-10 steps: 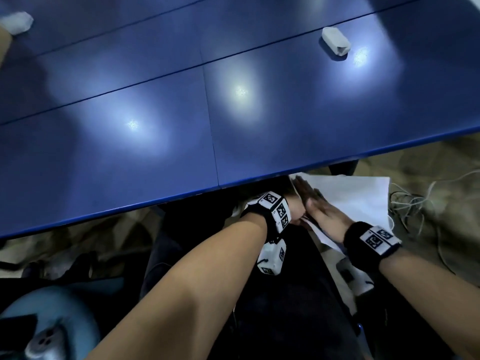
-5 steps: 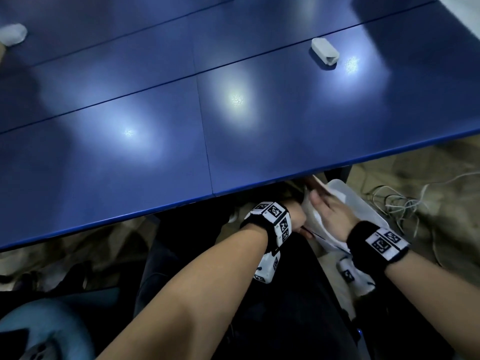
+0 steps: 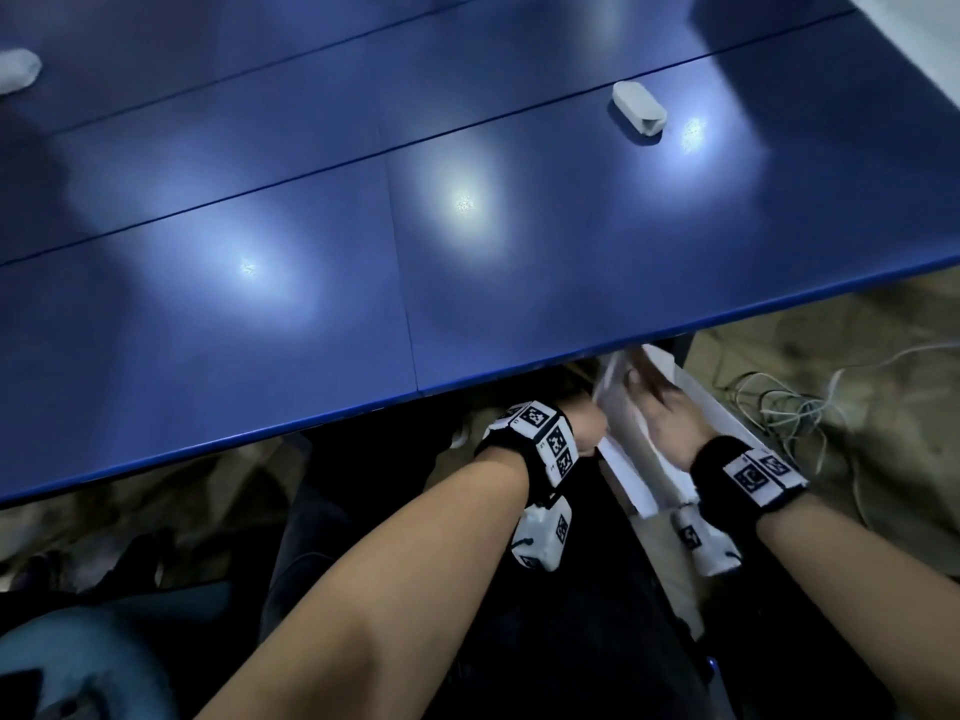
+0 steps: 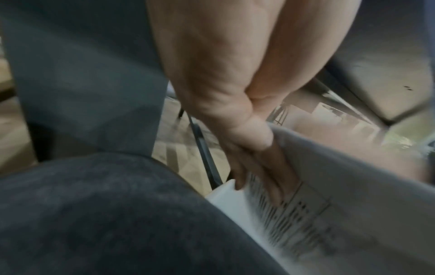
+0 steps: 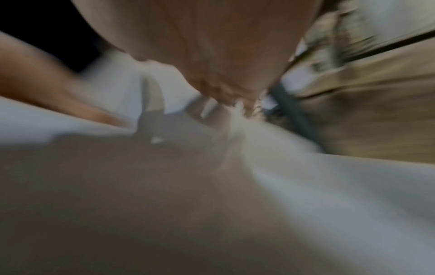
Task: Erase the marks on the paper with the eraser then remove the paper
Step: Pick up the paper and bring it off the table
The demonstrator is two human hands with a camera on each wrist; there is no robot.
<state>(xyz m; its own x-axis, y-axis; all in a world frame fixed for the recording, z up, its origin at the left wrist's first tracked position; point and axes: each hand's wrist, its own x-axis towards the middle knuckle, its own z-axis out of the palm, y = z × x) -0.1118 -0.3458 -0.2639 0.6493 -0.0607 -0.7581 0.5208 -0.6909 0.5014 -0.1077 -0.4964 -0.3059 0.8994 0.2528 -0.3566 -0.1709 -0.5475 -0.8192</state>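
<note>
The white paper (image 3: 636, 462) is off the blue table (image 3: 311, 314) and bent into a fold over my lap, just below the table's near edge. My left hand (image 3: 592, 426) pinches the paper's left edge; the left wrist view shows the thumb over the printed sheet (image 4: 329, 204) and the fingers under it (image 4: 259, 160). My right hand (image 3: 657, 405) lies in the fold and grips the paper, which bunches at its fingertips in the blurred right wrist view (image 5: 231, 101). The white eraser (image 3: 639, 109) lies alone on the far right of the table.
A second small white object (image 3: 18, 70) sits at the table's far left edge. Loose white cables (image 3: 779, 402) lie on the floor to the right of my lap. My dark trousers (image 3: 571, 615) fill the space under the hands.
The paper, spread flat a second ago, has been folded up narrower between my hands. My right hand moved from lying flat on it to gripping it.
</note>
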